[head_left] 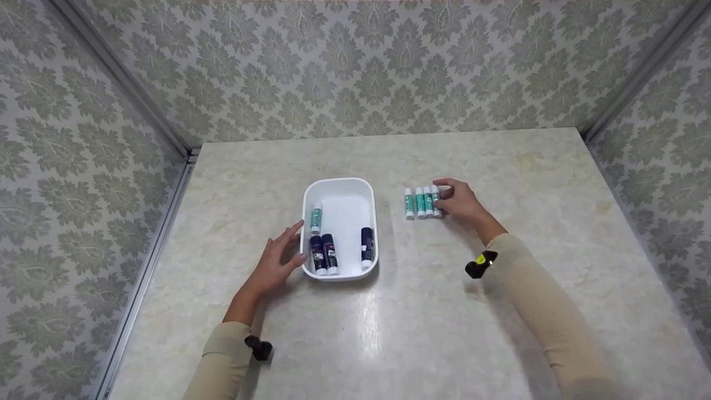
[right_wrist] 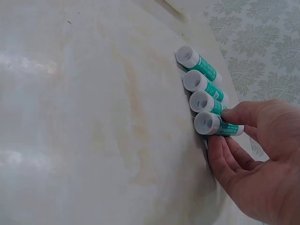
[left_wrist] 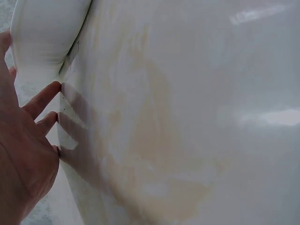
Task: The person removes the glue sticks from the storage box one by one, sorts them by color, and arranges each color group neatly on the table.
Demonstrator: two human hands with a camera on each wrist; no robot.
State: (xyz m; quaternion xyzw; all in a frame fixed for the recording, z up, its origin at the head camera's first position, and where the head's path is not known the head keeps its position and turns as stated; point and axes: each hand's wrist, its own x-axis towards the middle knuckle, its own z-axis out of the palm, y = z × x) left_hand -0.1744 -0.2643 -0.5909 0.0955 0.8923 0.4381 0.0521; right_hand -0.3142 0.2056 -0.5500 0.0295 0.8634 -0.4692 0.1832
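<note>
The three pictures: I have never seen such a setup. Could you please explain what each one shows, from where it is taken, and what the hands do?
No machine here: a person works with bare hands at a marble-look table. The wide picture comes from a camera on the head, looking down. The other two come from cameras on each wrist.

On the table stands a white tray holding one green glue stick and three dark ones. Beside it lie four green sticks in a row.

The left hand rests open against the tray's side. The right hand pinches the end stick of the row between thumb and fingers.
</note>
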